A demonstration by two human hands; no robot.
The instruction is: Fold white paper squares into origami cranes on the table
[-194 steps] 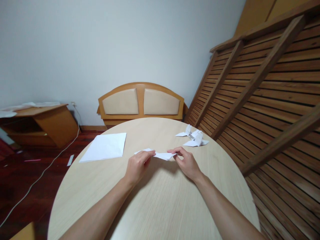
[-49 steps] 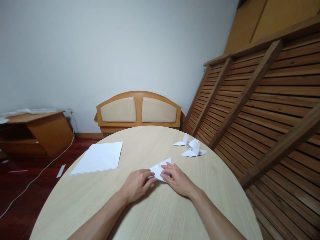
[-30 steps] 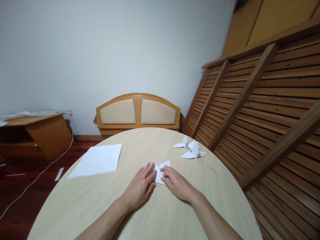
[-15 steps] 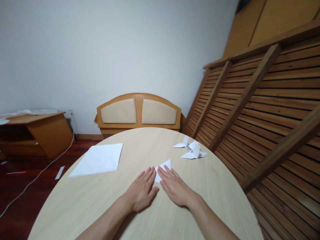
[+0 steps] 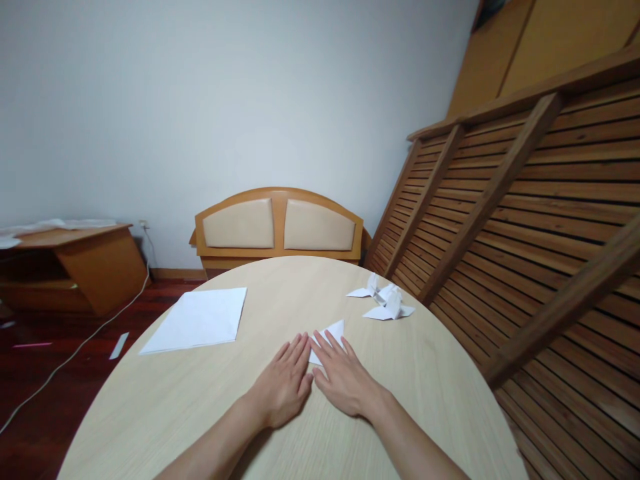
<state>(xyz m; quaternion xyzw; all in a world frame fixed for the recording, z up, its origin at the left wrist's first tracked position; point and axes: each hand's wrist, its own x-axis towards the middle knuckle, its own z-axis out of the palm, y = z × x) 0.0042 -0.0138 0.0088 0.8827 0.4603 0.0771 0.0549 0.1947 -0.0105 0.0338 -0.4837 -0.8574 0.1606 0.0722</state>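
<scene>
A small folded piece of white paper lies flat on the round table, with a pointed corner showing at its far right. My right hand lies over it, fingers stretched out and spread on the paper. At the paper's left edge, my left hand rests flat with its fingers extended. The two thumbs are close together just below the paper. Part of the paper is hidden under the fingers, so its full shape cannot be made out.
A stack of white paper sheets lies at the left of the pale round table. Folded paper cranes sit at the far right. Slatted wooden panels lean close along the right side. Behind the table stands a padded headboard.
My right hand has shifted slightly left and toward me across the paper, its fingers more spread. My left hand stays nearly in place.
</scene>
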